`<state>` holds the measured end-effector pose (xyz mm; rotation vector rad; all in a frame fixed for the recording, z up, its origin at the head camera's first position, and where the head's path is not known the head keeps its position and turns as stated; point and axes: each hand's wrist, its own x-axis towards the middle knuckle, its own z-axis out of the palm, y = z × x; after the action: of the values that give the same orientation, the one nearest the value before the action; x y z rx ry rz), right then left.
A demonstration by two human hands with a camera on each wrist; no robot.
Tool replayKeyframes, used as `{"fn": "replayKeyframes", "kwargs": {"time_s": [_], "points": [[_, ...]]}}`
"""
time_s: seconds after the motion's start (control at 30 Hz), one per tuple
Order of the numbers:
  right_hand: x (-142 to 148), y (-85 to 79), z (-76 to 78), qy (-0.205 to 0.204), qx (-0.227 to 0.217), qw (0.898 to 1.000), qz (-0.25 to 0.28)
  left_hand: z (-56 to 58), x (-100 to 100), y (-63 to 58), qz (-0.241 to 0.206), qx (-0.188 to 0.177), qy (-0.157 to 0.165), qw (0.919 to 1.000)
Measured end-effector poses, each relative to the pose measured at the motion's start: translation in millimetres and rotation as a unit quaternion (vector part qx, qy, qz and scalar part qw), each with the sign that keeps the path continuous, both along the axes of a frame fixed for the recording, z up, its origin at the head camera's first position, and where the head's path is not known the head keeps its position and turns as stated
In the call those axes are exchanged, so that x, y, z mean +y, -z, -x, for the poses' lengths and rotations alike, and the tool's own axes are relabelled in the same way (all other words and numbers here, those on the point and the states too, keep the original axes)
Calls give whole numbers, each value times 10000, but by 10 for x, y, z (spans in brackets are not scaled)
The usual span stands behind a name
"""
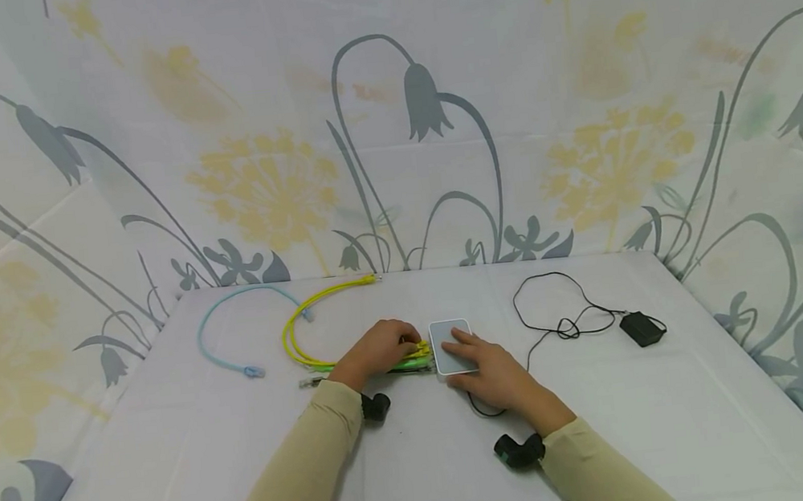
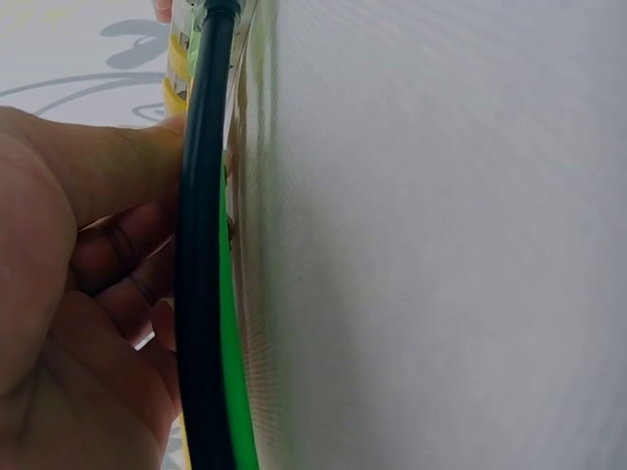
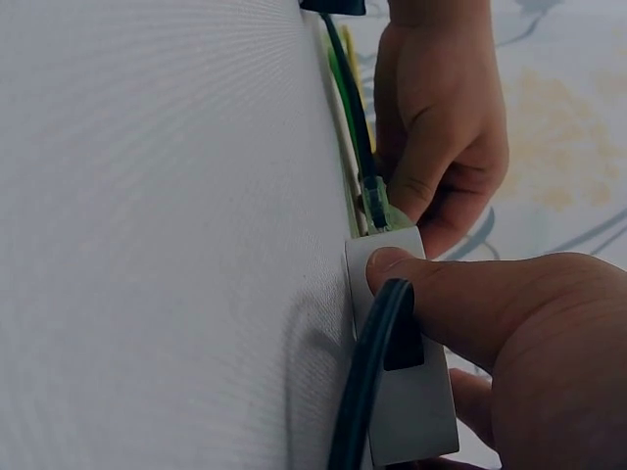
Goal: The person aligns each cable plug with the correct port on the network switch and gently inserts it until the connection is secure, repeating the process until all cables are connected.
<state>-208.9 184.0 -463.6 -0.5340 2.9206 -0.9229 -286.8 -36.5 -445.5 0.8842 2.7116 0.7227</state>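
A small white network switch (image 1: 451, 334) with a grey top lies at the middle of the table. My right hand (image 1: 496, 370) holds it, fingers spread across the top and the thumb (image 3: 392, 262) against its near side. At the switch's left side, my left hand (image 1: 378, 349) pinches a yellow network cable (image 1: 288, 338) near its plug, the fingertips partly hidden. Green network cables (image 2: 233, 362) and a black network cable (image 2: 201, 294) run beside the yellow one, under the left hand. The black cable's clear plug (image 3: 376, 201) sits at the switch's end.
A light blue network cable (image 1: 205, 326) lies curved at the left back. On the right, a black power adapter (image 1: 642, 330) rests with its thin cord (image 1: 524, 315) looped toward the switch. Patterned cloth (image 1: 393, 162) hangs behind the white table (image 1: 424, 482).
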Motion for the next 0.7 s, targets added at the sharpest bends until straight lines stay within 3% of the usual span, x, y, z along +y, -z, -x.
{"fn": "replayKeyframes", "kwargs": {"time_s": [0.7], "points": [[-24, -33, -13, -37, 81, 9999, -65, 33, 9, 26, -83, 36, 80, 9999]]}}
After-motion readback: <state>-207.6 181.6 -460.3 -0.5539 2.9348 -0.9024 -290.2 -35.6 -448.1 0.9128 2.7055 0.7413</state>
